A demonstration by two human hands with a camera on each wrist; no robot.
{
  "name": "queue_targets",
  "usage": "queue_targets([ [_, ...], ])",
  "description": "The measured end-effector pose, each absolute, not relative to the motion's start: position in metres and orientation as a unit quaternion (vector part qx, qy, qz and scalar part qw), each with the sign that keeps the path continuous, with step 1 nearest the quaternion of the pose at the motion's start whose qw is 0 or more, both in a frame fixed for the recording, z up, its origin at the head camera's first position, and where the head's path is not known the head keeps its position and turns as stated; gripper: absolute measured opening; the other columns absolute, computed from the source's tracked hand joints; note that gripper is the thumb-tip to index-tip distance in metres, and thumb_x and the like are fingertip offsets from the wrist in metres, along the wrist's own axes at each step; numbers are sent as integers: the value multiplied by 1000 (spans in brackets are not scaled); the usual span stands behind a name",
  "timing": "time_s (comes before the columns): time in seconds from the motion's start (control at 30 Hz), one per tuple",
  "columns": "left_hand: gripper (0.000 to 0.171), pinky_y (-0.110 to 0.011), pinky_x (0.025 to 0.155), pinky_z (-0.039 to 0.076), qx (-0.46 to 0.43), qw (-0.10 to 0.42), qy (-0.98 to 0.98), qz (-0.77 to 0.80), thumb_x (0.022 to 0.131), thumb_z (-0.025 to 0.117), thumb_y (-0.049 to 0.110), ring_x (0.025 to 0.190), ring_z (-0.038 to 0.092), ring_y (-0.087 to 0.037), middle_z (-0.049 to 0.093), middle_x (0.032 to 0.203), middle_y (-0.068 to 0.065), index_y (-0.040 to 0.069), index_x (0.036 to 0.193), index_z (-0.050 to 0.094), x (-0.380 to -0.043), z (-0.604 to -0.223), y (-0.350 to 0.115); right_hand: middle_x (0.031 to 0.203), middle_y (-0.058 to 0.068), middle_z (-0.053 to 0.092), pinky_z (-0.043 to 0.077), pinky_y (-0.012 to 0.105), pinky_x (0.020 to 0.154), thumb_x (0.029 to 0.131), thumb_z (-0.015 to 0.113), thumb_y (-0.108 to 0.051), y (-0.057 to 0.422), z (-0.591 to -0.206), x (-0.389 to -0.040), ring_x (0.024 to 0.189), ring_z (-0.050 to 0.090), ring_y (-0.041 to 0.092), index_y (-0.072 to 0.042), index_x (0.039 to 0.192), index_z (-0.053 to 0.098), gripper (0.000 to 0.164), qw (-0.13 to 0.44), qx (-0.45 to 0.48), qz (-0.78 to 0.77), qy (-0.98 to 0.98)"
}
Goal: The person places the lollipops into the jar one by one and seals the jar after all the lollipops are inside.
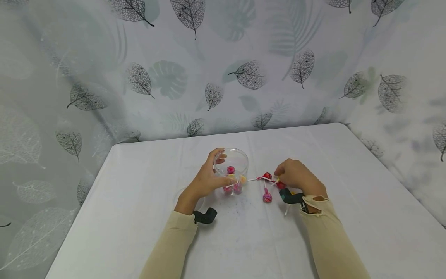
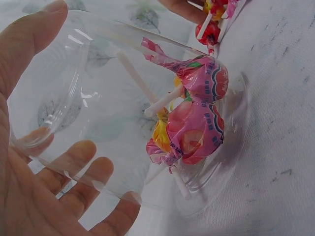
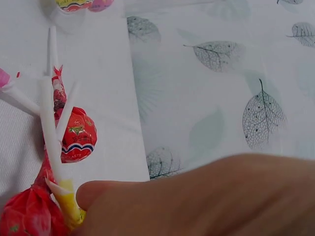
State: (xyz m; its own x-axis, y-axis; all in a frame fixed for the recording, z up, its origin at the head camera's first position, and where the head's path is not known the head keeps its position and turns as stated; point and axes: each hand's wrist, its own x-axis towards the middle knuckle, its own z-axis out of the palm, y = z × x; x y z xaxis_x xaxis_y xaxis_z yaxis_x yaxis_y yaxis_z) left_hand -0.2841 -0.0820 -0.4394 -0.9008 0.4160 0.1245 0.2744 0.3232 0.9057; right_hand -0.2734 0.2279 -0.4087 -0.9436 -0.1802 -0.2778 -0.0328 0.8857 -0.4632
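My left hand [image 1: 203,180] holds a clear plastic jar [image 1: 240,159], thumb on one side and fingers round the other. Inside, pink-wrapped lollipops [image 2: 197,130] and a yellow one [image 2: 161,133] lie near the jar's base. My right hand [image 1: 297,176] is at a small cluster of lollipops right of the jar. It pinches a yellow-wrapped lollipop [image 3: 70,204] by the thumb; the other fingertips are hidden. Beside it lie a red lollipop [image 3: 78,135], a second red lollipop [image 3: 32,214] and a pink lollipop [image 1: 267,197].
A clear round lid [image 1: 177,197] lies partly hidden behind my left wrist. Under the right wrist a white stick [image 1: 287,210] shows. The white-covered table [image 1: 146,232] meets leaf-patterned curtains [image 1: 167,112] at its back and sides.
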Motion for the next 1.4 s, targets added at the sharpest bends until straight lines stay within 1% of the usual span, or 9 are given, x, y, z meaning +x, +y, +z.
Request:
queue_targets([
  [0.2,97,-61,115,37,211,65,811,542,82,87,29,144,41,-25,44,158,-12,31,158,27,-285,-439,-81,115,16,75,54,54,93,90,64,-2,229,-406,-272,109,64,35,-4,112,79,26,169,-49,-232,957],
  [0.37,97,-61,115,36,211,65,810,543,83,87,26,144,41,-25,44,158,-11,29,159,28,-284,-439,-81,103,10,75,54,46,84,87,73,-6,229,-409,-272,96,62,29,-9,98,81,13,165,-58,-219,960],
  [0.43,98,-61,116,36,212,67,810,543,83,87,26,144,41,-26,44,158,-11,27,160,27,-284,-439,-81,98,8,74,53,43,80,85,74,-7,228,-410,-272,91,61,27,-10,92,80,10,159,-67,-209,963],
  [0.57,99,-61,116,36,214,69,811,540,83,87,29,144,42,-26,44,158,-13,25,160,26,-284,-439,-81,89,5,71,49,37,69,85,70,-7,229,-410,-271,81,58,24,-11,87,78,9,143,-78,-191,968],
  [0.73,98,-61,116,36,213,69,812,539,82,88,32,145,42,-25,44,158,-12,31,159,27,-285,-440,-81,78,2,64,43,32,58,85,67,-10,230,-406,-271,68,54,19,-11,81,70,5,116,-88,-204,968],
  [0.83,97,-61,117,36,213,69,812,539,82,88,32,145,41,-25,44,158,-12,32,158,27,-286,-440,-82,74,1,60,41,31,57,84,68,-11,230,-405,-272,64,52,18,-10,79,66,6,97,-94,-219,966],
  [1.13,97,-61,116,36,210,68,812,541,83,87,31,145,41,-25,44,158,-12,32,159,27,-284,-439,-82,72,4,58,40,32,57,84,68,-11,226,-401,-270,64,49,20,-10,81,60,9,52,-85,-249,963],
  [1.27,97,-62,116,36,208,68,812,541,83,87,31,146,41,-26,44,158,-11,31,159,27,-284,-439,-82,75,4,61,41,32,57,83,69,-10,226,-401,-269,64,51,20,-10,83,62,7,31,-89,-254,963],
  [1.4,97,-62,117,35,207,69,812,541,82,87,31,146,41,-25,44,158,-11,31,159,27,-284,-439,-82,83,7,67,46,33,59,85,72,-12,224,-400,-270,71,56,23,-9,88,66,8,19,-82,-249,965],
])
